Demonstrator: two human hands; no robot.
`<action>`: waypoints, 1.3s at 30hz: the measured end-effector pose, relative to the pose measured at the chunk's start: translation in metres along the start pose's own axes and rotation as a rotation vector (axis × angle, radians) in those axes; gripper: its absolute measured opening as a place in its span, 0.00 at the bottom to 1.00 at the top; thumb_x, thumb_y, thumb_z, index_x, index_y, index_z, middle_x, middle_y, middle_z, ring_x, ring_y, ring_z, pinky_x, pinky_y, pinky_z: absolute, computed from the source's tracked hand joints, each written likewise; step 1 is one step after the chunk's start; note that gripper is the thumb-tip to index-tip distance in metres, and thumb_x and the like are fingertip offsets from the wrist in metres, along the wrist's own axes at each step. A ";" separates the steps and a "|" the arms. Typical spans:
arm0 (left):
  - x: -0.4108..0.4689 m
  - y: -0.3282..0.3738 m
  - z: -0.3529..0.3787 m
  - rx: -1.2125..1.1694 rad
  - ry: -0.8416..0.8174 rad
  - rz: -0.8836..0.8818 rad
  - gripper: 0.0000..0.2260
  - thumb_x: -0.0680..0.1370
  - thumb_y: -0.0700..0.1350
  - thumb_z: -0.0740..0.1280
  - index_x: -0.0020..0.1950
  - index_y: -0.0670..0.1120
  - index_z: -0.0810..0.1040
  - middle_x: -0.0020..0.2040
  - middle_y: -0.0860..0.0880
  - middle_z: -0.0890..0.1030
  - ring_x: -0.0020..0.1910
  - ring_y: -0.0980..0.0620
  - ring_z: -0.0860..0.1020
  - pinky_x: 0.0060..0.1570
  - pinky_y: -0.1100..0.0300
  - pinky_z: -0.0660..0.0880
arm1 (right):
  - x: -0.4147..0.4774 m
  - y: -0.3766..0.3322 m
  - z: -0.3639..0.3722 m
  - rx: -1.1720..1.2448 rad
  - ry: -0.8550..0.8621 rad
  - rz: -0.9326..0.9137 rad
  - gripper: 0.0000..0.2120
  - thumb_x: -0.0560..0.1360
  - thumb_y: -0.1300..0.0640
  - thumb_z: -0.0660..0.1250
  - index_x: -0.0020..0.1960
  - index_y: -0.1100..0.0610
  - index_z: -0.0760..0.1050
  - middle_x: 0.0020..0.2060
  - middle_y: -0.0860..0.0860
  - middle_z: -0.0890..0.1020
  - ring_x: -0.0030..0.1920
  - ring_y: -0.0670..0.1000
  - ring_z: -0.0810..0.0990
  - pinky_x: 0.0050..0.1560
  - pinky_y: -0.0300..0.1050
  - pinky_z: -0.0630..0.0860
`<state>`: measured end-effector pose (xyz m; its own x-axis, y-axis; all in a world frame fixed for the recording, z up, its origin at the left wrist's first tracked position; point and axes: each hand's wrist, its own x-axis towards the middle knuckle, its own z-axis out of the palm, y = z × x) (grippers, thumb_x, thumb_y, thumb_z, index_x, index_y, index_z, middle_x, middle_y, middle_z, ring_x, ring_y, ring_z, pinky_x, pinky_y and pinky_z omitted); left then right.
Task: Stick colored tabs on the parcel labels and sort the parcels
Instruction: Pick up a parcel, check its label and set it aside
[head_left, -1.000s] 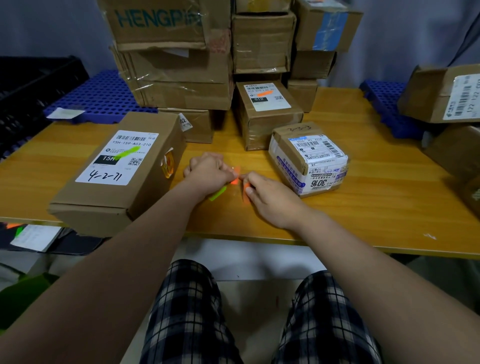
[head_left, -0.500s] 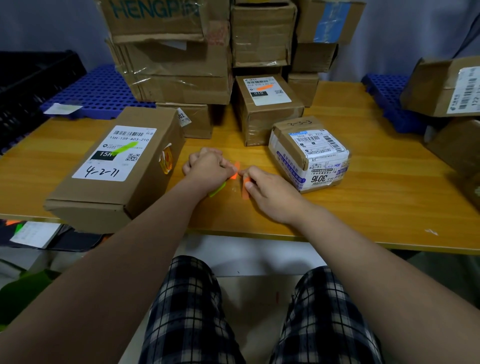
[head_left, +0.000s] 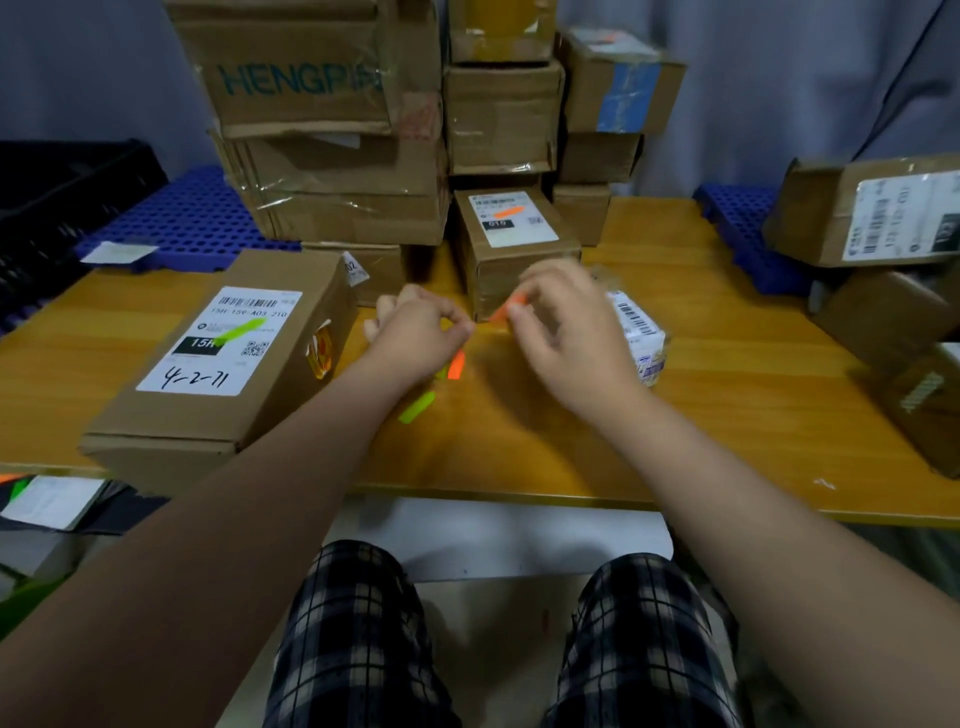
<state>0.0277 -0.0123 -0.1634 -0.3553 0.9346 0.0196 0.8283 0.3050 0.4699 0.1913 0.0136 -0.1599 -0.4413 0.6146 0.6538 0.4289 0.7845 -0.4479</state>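
My right hand (head_left: 569, 338) pinches a single orange tab (head_left: 511, 306) between thumb and forefinger, lifted above the wooden table (head_left: 727, 415). My left hand (head_left: 415, 338) is curled and pinches a strip of tabs; an orange tab (head_left: 456, 364) and a green tab (head_left: 417, 407) stick out below it. A small parcel with a white label (head_left: 636, 332) sits just behind my right hand, partly hidden. A long parcel (head_left: 218, 364) on the left has a green tab (head_left: 241, 330) on its label. A middle parcel (head_left: 511, 244) has an orange tab (head_left: 509, 212) on its label.
A tall stack of cardboard boxes (head_left: 332, 156) stands at the back of the table. More boxes (head_left: 872, 218) are piled at the right. Blue plastic pallets (head_left: 192, 218) lie behind, and a black crate (head_left: 62, 187) is at far left.
My right hand has lifted off the table with an orange tab peeled from the strip and now covers part of the small parcel. My left hand stays, raised slightly with the strip.
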 end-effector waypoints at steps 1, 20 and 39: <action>0.000 0.009 -0.003 -0.075 0.025 0.030 0.11 0.79 0.55 0.62 0.55 0.53 0.80 0.65 0.46 0.71 0.66 0.43 0.65 0.63 0.52 0.62 | 0.008 0.006 -0.008 -0.068 0.030 0.100 0.05 0.75 0.56 0.65 0.46 0.58 0.78 0.51 0.54 0.78 0.55 0.54 0.75 0.54 0.45 0.65; -0.057 0.041 0.006 -0.893 0.015 0.140 0.31 0.76 0.41 0.70 0.75 0.49 0.59 0.70 0.50 0.69 0.64 0.51 0.73 0.61 0.53 0.74 | 0.002 -0.002 -0.056 0.823 0.070 0.836 0.06 0.76 0.61 0.66 0.42 0.56 0.80 0.39 0.48 0.83 0.40 0.41 0.81 0.37 0.32 0.75; -0.058 0.048 -0.002 -0.859 0.109 0.268 0.33 0.75 0.41 0.71 0.76 0.50 0.58 0.68 0.53 0.70 0.67 0.53 0.70 0.65 0.51 0.71 | 0.016 -0.014 -0.030 0.390 0.319 0.593 0.08 0.69 0.55 0.76 0.40 0.51 0.77 0.51 0.51 0.71 0.47 0.41 0.73 0.54 0.36 0.72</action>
<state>0.0875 -0.0522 -0.1403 -0.2723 0.9188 0.2857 0.2958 -0.2027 0.9335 0.2020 0.0102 -0.1248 0.0485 0.9334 0.3555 0.1877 0.3410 -0.9211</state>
